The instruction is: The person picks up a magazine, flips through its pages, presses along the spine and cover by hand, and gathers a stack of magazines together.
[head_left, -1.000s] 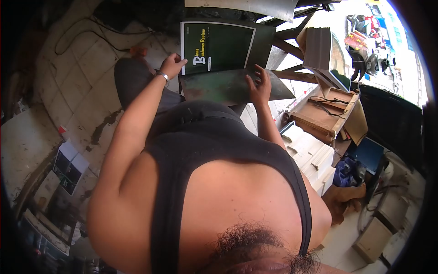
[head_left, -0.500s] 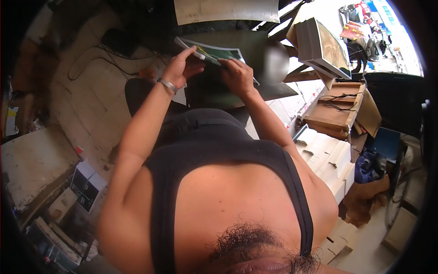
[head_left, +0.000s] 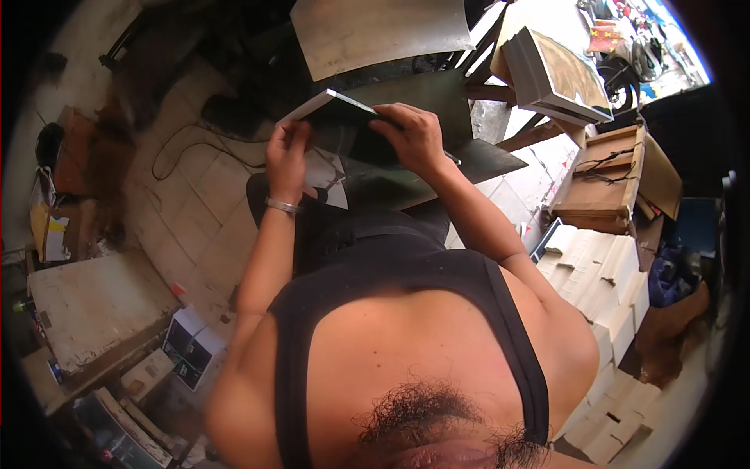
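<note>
My left hand (head_left: 287, 160), with a metal band at the wrist, pinches the lower left corner of a thin book (head_left: 344, 129). That book is tilted up, its dark cover facing me and its white page edge showing along the top left. My right hand (head_left: 414, 137) grips the book's right part, thumb on the near side and fingers over the upper edge. Below and behind lies a dark green board (head_left: 437, 102) on my work surface. Loose white sheets (head_left: 332, 176) rest by my left hand, partly hidden.
A curved metal sheet (head_left: 383, 35) stands at the far side. At right are a thick stack of picture-covered books (head_left: 547, 74), a wooden frame box (head_left: 598, 184) with dark cords, and piled page blocks (head_left: 594, 270). A worn board (head_left: 101, 305) and more books (head_left: 191, 348) lie at left.
The book has been raised and turned, so its dark side now faces me. My left hand has moved down and left to its corner. The view has shifted slightly.
</note>
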Demonstrator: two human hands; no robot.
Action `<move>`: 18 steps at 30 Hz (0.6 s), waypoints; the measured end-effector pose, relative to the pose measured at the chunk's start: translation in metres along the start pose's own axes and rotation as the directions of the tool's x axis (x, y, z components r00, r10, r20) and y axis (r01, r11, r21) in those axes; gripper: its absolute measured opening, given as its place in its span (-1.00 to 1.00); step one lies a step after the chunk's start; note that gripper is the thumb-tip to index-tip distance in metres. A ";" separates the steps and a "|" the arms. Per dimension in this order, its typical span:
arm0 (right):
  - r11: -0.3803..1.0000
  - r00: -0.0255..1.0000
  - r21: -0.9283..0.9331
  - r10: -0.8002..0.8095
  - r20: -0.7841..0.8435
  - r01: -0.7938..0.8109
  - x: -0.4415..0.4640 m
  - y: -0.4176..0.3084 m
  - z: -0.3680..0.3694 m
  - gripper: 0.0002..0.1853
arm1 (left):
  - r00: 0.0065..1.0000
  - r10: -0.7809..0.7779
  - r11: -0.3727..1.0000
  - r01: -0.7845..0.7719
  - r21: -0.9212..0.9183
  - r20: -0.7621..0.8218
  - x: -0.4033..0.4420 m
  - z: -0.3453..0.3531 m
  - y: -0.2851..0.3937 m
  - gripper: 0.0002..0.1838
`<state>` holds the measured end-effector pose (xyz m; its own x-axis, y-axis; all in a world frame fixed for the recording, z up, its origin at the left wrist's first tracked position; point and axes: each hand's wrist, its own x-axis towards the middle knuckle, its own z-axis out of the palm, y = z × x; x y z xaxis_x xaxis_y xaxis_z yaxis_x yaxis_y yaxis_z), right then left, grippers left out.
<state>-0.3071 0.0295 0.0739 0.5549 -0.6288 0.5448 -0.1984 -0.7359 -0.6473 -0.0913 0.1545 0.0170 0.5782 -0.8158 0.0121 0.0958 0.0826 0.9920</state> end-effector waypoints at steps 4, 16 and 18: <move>0.999 0.998 -0.034 -0.029 -0.058 0.027 -0.001 -0.005 0.000 -0.78 | 0.896 -0.371 0.814 0.441 -0.378 0.245 -0.015 -0.006 0.019 -0.22; 0.825 0.815 -0.091 -0.524 0.247 0.558 -0.028 0.008 0.001 -0.51 | 0.694 -0.448 0.595 0.702 -0.391 0.563 0.001 -0.024 0.017 -0.49; 0.874 0.850 -0.028 -0.463 0.252 0.485 -0.031 0.007 -0.004 -0.46 | 0.712 -0.473 0.607 0.691 -0.394 0.519 -0.002 -0.024 0.015 -0.50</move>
<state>-0.3292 0.0429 0.0548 0.7669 -0.1301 0.6285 0.0729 -0.9552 -0.2868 -0.0716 0.1713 0.0291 -0.0545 -0.9168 -0.3957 0.7763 -0.2882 0.5607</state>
